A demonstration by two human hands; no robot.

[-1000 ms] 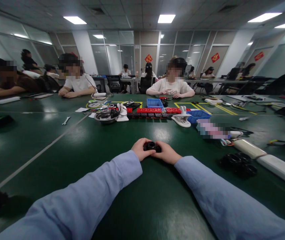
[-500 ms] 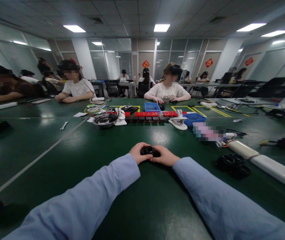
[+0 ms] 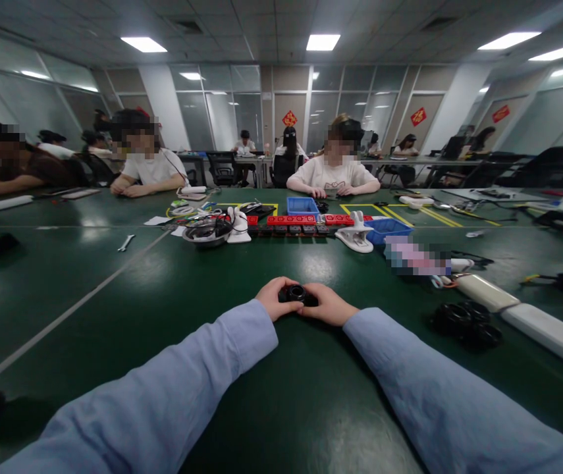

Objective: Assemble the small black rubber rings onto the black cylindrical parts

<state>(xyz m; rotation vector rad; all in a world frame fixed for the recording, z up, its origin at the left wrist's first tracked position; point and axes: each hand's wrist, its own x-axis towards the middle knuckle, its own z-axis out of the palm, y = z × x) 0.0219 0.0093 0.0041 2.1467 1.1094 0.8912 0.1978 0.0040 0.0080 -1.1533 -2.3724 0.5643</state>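
Between my two hands is a small, glossy black part with a round ring-shaped opening facing up. My left hand curls round its left side, thumb across the front. From the right, my right hand closes on the same part, its thumb tip almost meeting the left one. The fingers hide most of the part, so its exact kind is unclear. Both hands are low over the green table. Several similar-looking black round parts sit clustered to the right of my right forearm.
A wrench lies at the left. Ahead are a metal bowl of cables, a red power strip, a white clamp and blue trays. A long white bar lies right. A person sits opposite.
The camera view has tilted slightly, so the scene sits a little differently in the frame. Both hands keep the same hold on the black part.
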